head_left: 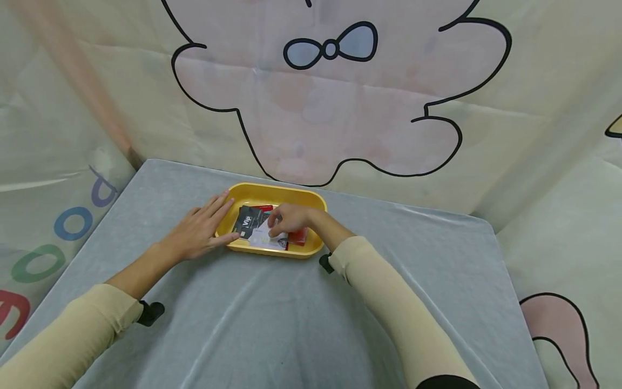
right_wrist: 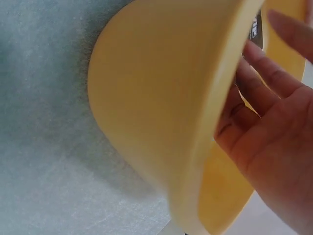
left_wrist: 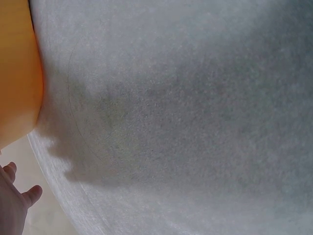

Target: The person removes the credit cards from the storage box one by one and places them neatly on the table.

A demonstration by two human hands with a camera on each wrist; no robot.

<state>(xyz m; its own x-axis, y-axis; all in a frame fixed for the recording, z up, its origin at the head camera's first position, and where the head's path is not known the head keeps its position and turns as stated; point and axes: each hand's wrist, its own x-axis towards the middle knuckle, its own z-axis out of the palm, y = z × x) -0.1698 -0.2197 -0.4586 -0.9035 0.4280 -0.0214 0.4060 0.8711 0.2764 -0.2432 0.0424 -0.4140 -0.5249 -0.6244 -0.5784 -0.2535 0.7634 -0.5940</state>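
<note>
A yellow tray (head_left: 277, 190) with rounded corners stands on the cloth-covered table, holding several cards. My left hand (head_left: 201, 229) rests at the tray's left end with its fingers spread. Inside the tray, my right hand (head_left: 291, 217) hovers over the cards, thumb and index finger apart; its other fingers bend downward. Below it lie a dark card marked VIP (head_left: 248, 220), a pale card (head_left: 264, 237) and a red card (head_left: 298, 236). In the right wrist view, the tray wall (right_wrist: 146, 88) hides part of the fingers, and only a corner of the dark card (right_wrist: 257, 32) shows.
A light blue cloth (head_left: 272, 324) covers the table, with folds along its front. Behind the table hangs a pale printed curtain (head_left: 330, 108) with a cartoon figure. Another curtain (head_left: 48, 162) with coloured letters hangs along the left side.
</note>
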